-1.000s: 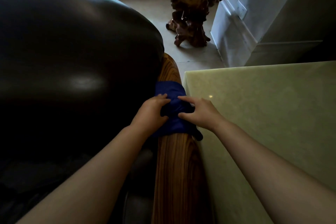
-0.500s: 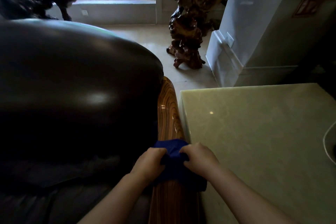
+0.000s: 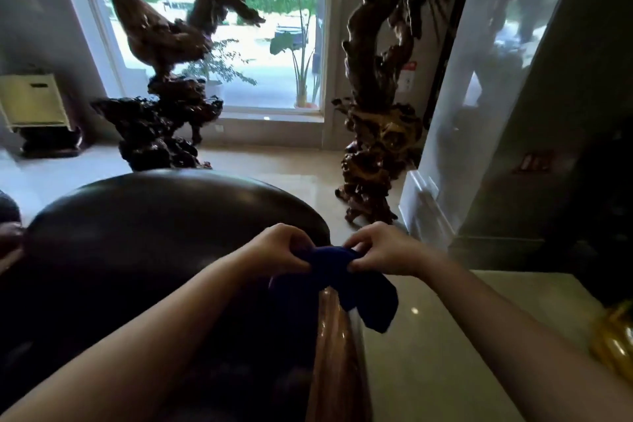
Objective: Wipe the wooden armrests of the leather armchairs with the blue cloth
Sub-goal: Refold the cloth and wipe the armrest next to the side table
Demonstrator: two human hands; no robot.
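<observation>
A dark leather armchair point(image 3: 144, 236) fills the lower left. Its polished wooden armrest point(image 3: 337, 353) runs along the chair's right side toward the bottom edge. The blue cloth point(image 3: 346, 279) is bunched up and lifted just above the armrest, with one corner hanging to the right. My left hand point(image 3: 277, 245) pinches the cloth's left end and my right hand point(image 3: 380, 252) pinches its right end. The far part of the armrest is hidden behind the cloth and my hands.
A pale green stone table point(image 3: 455, 346) stands right beside the armrest, with a yellow object point(image 3: 613, 339) at its right edge. Two carved root sculptures point(image 3: 161, 96) point(image 3: 380, 134) stand on the floor before a window. A white pillar point(image 3: 479, 96) rises at the right.
Both hands have lifted the cloth off the armrest and gathered it between them. The view has tilted up, showing the window and sculptures.
</observation>
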